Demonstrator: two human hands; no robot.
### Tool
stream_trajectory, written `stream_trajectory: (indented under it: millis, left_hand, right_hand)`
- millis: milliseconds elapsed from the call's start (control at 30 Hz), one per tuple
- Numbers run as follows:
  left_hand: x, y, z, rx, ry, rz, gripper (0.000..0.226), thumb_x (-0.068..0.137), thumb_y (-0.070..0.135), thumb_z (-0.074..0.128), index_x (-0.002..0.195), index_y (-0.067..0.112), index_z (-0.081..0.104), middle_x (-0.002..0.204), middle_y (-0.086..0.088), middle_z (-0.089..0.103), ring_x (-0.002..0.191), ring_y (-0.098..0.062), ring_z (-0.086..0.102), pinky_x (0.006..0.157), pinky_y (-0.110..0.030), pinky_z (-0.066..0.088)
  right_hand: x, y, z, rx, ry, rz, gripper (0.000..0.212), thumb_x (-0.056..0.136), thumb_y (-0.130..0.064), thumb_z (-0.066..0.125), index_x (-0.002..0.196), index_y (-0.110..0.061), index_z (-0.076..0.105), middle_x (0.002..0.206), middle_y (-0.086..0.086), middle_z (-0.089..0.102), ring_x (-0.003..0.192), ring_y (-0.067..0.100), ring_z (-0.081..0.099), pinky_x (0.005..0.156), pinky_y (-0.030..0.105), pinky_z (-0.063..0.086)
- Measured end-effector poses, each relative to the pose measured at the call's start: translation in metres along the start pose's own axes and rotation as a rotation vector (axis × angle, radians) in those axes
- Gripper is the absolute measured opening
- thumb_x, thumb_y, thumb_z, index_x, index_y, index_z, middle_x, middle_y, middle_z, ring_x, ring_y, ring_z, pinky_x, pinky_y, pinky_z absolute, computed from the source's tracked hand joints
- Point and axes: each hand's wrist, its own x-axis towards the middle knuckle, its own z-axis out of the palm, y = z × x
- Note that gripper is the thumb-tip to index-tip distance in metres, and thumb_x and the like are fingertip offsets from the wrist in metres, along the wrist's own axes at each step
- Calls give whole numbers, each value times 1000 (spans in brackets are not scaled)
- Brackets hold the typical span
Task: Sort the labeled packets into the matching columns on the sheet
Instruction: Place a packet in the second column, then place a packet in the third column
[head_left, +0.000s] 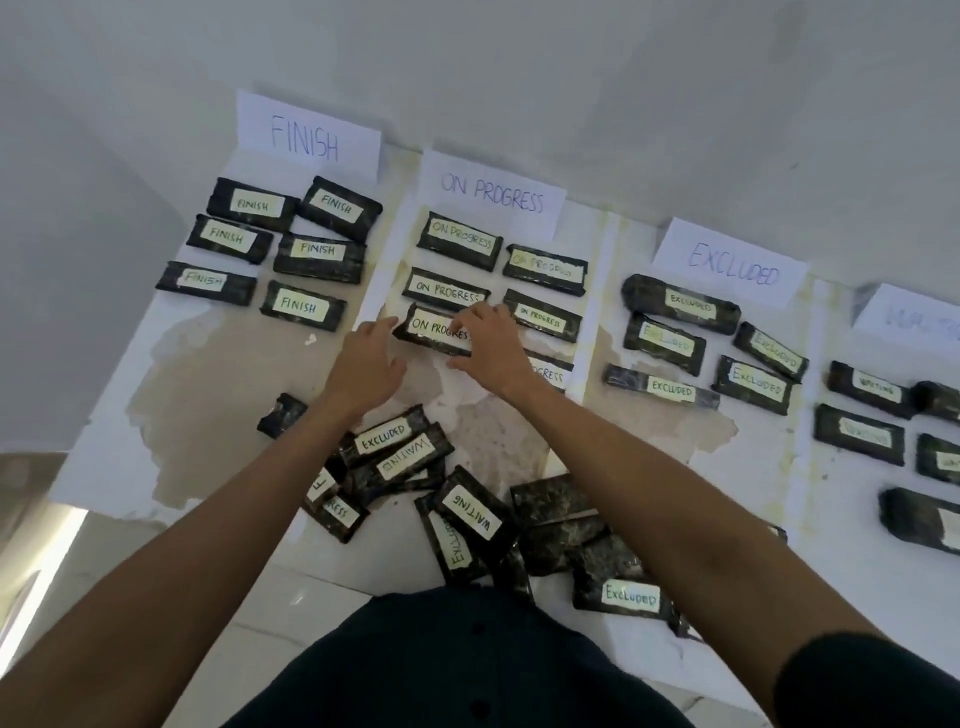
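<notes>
A dark packet labeled ON PROGRESS lies third down in the left row of the ON PROGRESS column on the white sheet. My right hand covers its right end, fingers over the top edge and thumb at the near edge, pinching it. At the packet's left end, the straight fingertips of my left hand touch it. Several other ON PROGRESS packets lie around it. One more is partly hidden under my right wrist.
The FINISH column at left, the EXCLUDED column and a blurred column at far right each hold several packets. A pile of unsorted packets lies near my body, and one stray packet sits left of my left arm.
</notes>
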Motion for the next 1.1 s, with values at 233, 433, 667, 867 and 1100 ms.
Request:
stream_trajectory:
  millis: [233,433,667,867,1100]
  left_hand:
    - [11,-17,2,96,1,71,57,82,7,56,137,6,39,123,-22,49,110,-40,45,91,-47,41]
    - [3,-21,6,121,53,107,58,80,10,59,135,7,41,129,-21,45,120,-37,38,101,-46,35]
    - [-36,-45,0,149,-63,162,48,79,24,68,124,16,55,113,-12,53,105,-31,46,92,-41,41]
    - [-66,-61,0,323,-262,169,59,79,37,69,131,20,50,121,-7,51,109,-27,47,89,-37,41]
    - [-65,-50,2,375,-290,232,53,87,25,61,135,11,45,121,-13,51,109,-31,51,88,-39,44]
  right_hand:
    - [29,2,15,7,-50,-61,43,71,-30,79,105,-12,59,115,9,53,104,30,43,91,38,38]
    - [23,2,16,-7,-18,-83,41,73,-25,76,109,-10,61,120,11,53,110,30,45,94,41,39]
    - [-15,-13,20,71,-17,-170,35,78,-19,70,110,-12,60,118,11,53,105,30,47,91,42,41]
    - [-49,-22,28,143,-98,-144,33,81,-15,66,113,-14,59,117,8,52,106,26,46,94,38,41]
    - [-82,-9,29,186,-70,-44,31,82,-15,61,113,-12,60,114,8,53,107,26,49,94,40,43]
